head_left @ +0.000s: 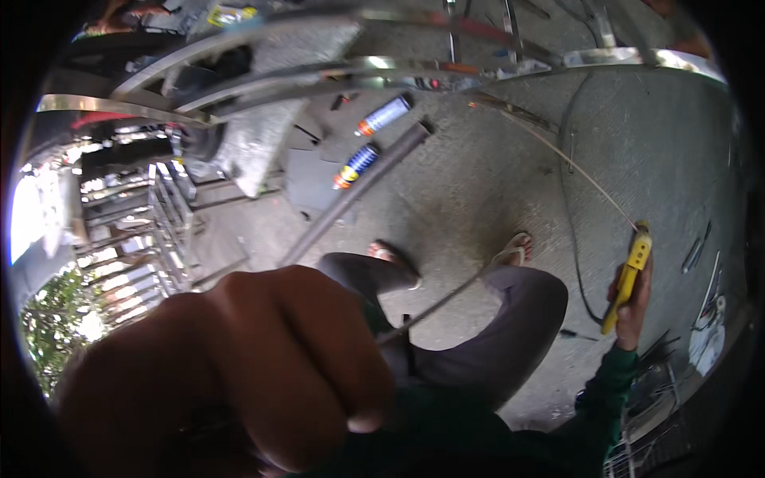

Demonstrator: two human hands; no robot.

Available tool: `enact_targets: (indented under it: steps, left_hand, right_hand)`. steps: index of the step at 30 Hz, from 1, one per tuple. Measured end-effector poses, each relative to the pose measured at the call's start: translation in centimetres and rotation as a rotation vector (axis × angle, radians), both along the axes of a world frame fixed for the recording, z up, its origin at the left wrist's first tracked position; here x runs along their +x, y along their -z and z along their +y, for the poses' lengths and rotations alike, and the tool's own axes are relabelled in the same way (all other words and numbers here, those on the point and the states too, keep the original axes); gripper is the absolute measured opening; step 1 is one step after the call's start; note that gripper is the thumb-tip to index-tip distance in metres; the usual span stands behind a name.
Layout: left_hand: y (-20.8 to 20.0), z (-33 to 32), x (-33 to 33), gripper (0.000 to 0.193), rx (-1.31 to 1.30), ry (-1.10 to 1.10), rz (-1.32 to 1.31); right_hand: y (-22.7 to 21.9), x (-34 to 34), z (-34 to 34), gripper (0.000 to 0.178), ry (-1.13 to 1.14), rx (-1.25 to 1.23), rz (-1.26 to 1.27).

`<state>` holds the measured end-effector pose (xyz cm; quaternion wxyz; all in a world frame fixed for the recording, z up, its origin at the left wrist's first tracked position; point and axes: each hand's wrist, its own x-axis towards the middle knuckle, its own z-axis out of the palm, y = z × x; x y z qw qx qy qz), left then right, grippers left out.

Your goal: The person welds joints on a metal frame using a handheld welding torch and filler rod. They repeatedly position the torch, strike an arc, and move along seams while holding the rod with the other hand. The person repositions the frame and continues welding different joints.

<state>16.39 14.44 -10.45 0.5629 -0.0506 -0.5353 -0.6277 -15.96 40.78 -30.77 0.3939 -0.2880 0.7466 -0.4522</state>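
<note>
Both hands: left hand (239, 358) looms large at near left; right hand (635, 309) is at near right.
Right fingers: wrapped around a yellow clamp (638, 253).
Yellow clamp: at the right, a thin rod (612, 204) reaching from its tip toward far left.
Left fingers: curled narrow; cannot tell what they hold.
Cans: two, blue (356, 166) and pale (385, 115), lying beside a pipe (358, 193) on the floor (470, 191).
</note>
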Motion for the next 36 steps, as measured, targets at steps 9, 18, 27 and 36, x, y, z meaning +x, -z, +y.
enact_targets:
  steps: [9,18,27,36]
  left_hand:
    - [24.3,0.8,2.0,0.039,-0.087,0.051,-0.088]
    - [32.0,-4.4,0.0,0.058,0.391,0.145,-0.642]
    - [37.4,-4.6,2.5,0.038,0.121,-0.378,-1.428]
    - [40.1,-8.4,4.1,0.03,0.464,-0.14,-1.434]
  right_hand:
    - [20.5,4.0,-7.9,0.156,-0.063,-0.264,-0.139]
    - [23.6,2.3,-8.5,0.152,-0.015,-0.289,-0.144]
    - [22.6,0.5,-11.6,0.16,-0.198,-0.327,-0.041]
    - [20.4,4.7,-14.9,0.15,-0.364,-0.23,0.187]
